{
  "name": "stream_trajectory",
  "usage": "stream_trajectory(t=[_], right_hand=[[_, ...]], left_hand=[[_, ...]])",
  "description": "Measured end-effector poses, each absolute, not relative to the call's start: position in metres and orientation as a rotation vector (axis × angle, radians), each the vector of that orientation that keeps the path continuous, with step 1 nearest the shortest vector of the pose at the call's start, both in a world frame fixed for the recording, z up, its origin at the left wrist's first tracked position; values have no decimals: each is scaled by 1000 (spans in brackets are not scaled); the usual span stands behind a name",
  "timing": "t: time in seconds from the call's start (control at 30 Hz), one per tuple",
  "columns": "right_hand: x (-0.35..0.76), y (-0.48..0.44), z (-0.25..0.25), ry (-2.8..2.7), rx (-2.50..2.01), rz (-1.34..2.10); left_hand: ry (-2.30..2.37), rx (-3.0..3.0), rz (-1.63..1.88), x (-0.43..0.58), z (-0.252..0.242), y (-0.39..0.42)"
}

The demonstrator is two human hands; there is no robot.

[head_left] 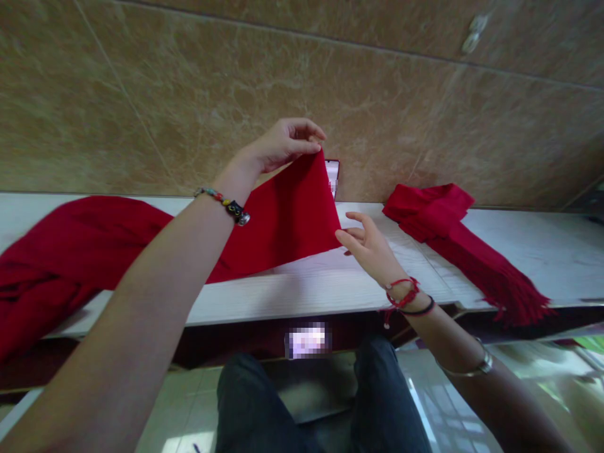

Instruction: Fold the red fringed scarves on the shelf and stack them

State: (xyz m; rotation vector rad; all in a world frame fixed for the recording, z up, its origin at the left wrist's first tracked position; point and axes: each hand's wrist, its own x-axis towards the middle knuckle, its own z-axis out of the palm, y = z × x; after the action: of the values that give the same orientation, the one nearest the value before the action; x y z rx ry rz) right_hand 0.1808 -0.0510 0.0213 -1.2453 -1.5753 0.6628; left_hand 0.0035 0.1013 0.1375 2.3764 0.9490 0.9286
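Head view, red cloth (pixel 287 217): one end stretched above the middle of the tabletop (pixel 264 299); the rest runs left, drooping over the front edge.
Why held so: corners pulled apart seem to keep that end taut.
Left hand (pixel 278 145): fingers half curled, I pinch the far corner.
Right hand (pixel 372 251): fingers loosely spread, thumb gripping the near corner.
Fringed scarf (pixel 434 229): lies apart, right, perhaps leaving me room.
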Motion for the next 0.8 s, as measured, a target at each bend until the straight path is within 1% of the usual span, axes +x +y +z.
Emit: stream_trajectory(t=[0.3,0.4,0.57,0.67,0.8], right_hand=[[181,-31,49,-1769,-1481,231],[181,-29,56,-1834,-1486,210],[158,-22,76,-1847,-1325,237],[134,-8,90,-1864,-1148,349],[112,3,101,-1788,-889,796]], left_hand=[[907,2401,1007,7,136,108],[865,2355,1066,5,143,106],[863,2160,1241,-25,164,99],[858,2108,1325,-60,175,97],[828,1992,1422,-91,185,100]])
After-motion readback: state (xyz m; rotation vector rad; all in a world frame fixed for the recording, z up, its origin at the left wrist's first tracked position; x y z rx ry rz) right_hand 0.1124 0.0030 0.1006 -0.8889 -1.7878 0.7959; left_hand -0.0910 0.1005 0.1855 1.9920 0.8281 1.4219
